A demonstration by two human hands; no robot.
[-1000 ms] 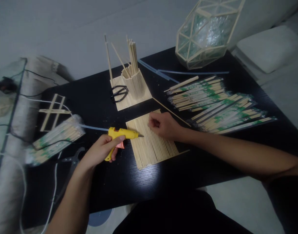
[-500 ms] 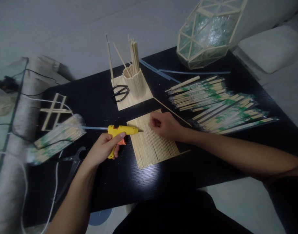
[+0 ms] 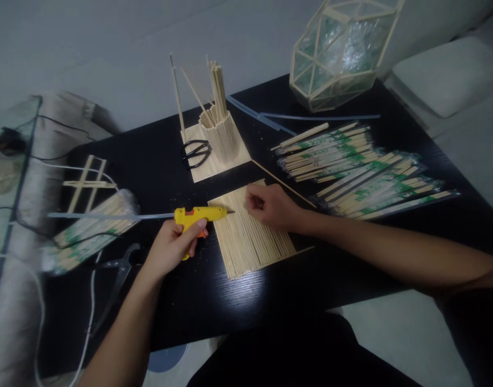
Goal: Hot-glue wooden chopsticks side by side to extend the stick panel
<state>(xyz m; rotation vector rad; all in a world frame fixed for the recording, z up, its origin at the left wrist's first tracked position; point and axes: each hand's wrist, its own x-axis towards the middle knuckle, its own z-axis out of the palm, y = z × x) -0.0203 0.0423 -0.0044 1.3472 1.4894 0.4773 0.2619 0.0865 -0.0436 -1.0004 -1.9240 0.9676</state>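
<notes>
My left hand (image 3: 176, 244) is wrapped round the grip of a yellow glue gun (image 3: 196, 216). The gun's nozzle points right, over the left part of a flat panel of bamboo sticks (image 3: 240, 236). A long translucent glue stick (image 3: 150, 217) juts from the gun's back end. On the panel's upper right, my right hand (image 3: 273, 207) is closed with curled fingers; whatever may be pinched in them is hidden. One thin stick sticks out past the panel's lower right corner.
Behind the panel, a stick-built cup (image 3: 224, 141) full of chopsticks stands on a square base beside black-handled scissors (image 3: 196, 154). Wrapped chopsticks (image 3: 375, 174) lie at right, below a geometric frame lantern (image 3: 337, 64). Pliers (image 3: 120, 269), a chopstick pack (image 3: 93, 228) and cables are at left.
The glue gun has shifted slightly left, and less of its orange trigger shows under my left fingers. More of the glue stick's length is visible. My right hand stays nearly still.
</notes>
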